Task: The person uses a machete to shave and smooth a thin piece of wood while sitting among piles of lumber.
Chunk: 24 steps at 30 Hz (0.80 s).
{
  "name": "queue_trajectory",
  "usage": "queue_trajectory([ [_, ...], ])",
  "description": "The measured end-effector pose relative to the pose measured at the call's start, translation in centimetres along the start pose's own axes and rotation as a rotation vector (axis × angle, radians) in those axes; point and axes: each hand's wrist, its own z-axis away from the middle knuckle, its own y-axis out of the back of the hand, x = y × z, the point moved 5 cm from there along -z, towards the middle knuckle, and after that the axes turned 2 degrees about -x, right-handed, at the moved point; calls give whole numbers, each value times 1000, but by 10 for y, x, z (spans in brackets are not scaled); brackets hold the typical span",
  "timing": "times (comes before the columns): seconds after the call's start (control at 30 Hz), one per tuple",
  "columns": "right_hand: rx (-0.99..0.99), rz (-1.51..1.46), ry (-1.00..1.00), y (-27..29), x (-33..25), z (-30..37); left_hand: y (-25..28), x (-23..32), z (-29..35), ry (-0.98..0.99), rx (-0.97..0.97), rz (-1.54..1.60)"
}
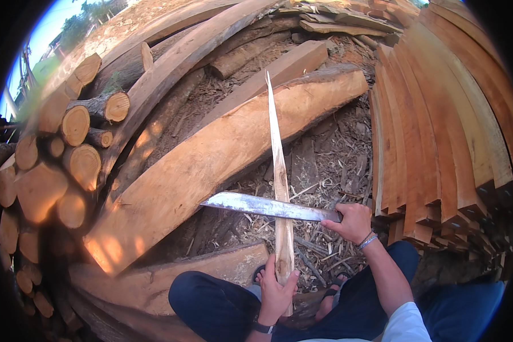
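Observation:
My left hand (279,293) is closed around the near end of a long, pale wooden stick (275,139). The stick stands out away from me and tapers to a thin, whitish point at its far end. My right hand (347,221) grips a machete (262,206) by its handle, most of which the fingers hide. Its broad metal blade lies across the stick, with the tip toward the left. Beyond the stick's middle rests a thick sawn slab (211,154), and the stick's upper part overlaps it in view.
Cut logs (84,162) are stacked on the left. Sawn planks (422,131) lean in a dense row on the right. Wood shavings (310,228) and bark litter the ground. Another slab (171,276) lies by my left knee, and a squared beam (290,60) sits behind the thick slab.

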Motion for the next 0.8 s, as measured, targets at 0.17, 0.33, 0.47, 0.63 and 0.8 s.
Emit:
queue_trajectory([
  [0.17,-2,-34,62,-5,-2,5,0,7,2,59,7,174],
  [0.33,0,-11,-50,-5,3,1,-3,-8,-2,-61,6,-37],
  [0.47,-1,-21,-3,-16,6,5,-4,6,-2,18,-17,103],
  [0.63,-28,17,-2,-8,4,-2,-4,9,1,10,-20,105],
  [0.8,-53,-63,37,-17,-13,7,2,12,-2,7,5,184],
])
